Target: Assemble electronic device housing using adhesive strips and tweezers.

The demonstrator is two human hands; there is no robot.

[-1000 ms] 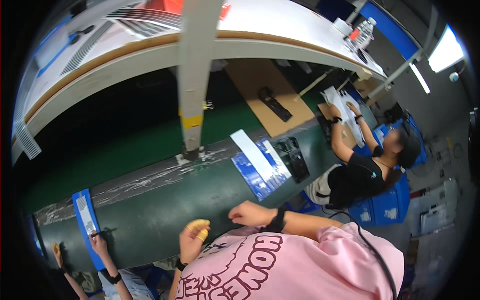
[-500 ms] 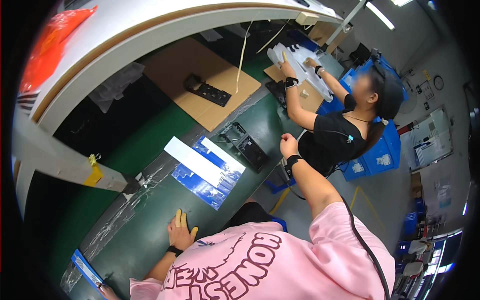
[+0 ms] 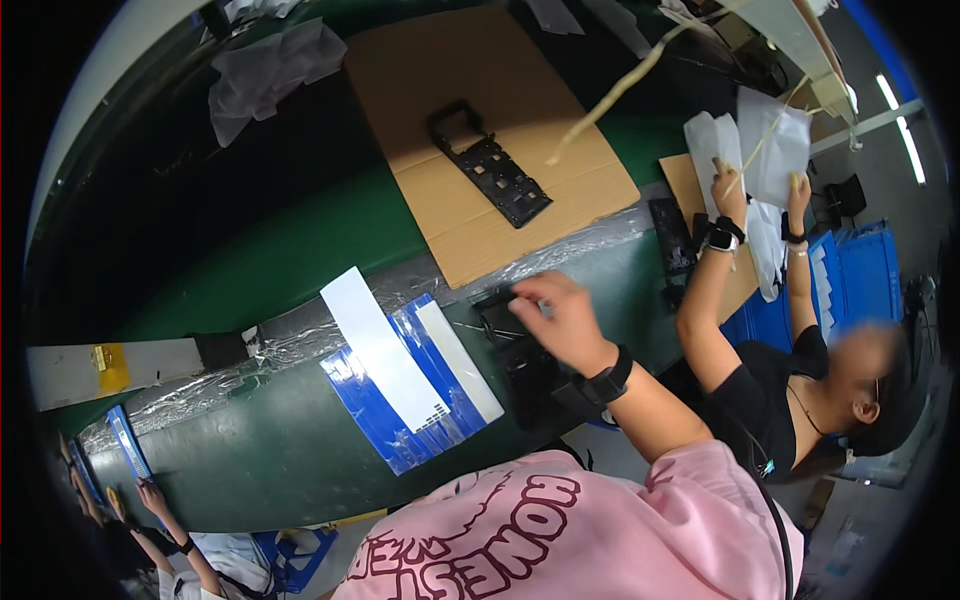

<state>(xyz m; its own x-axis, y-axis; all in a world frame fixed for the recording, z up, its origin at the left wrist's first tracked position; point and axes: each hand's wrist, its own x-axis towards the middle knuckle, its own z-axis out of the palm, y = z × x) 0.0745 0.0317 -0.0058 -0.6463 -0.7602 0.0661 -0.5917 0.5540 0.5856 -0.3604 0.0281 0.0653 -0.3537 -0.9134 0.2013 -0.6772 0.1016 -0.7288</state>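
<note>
My right hand (image 3: 565, 318), with a black band on its wrist, hovers over a black plastic housing with a handle-like frame (image 3: 528, 375). Its fingers are loosely curled, with a gap between thumb and forefinger, and nothing shows in them. The hand and wrist cover part of the housing. Left of it, a white strip (image 3: 385, 350) with small dark marks at its near end lies across a blue sheet (image 3: 365, 410) under clear film. A second, cream strip (image 3: 460, 360) lies along the sheet's right side. My left hand is out of view.
A similar black handled housing (image 3: 505, 180) rests on brown cardboard (image 3: 460, 240) across the green bench. At right, a co-worker's hands hold white translucent bags (image 3: 775, 135), near another dark part (image 3: 672, 245). Other people's hands hold a blue strip (image 3: 130, 445) at far left. A pale cord hangs above.
The view has swung toward the bench. My right hand has moved over the near black housing. My left hand, flat on the bench before, has left the view. The co-worker has raised a bag.
</note>
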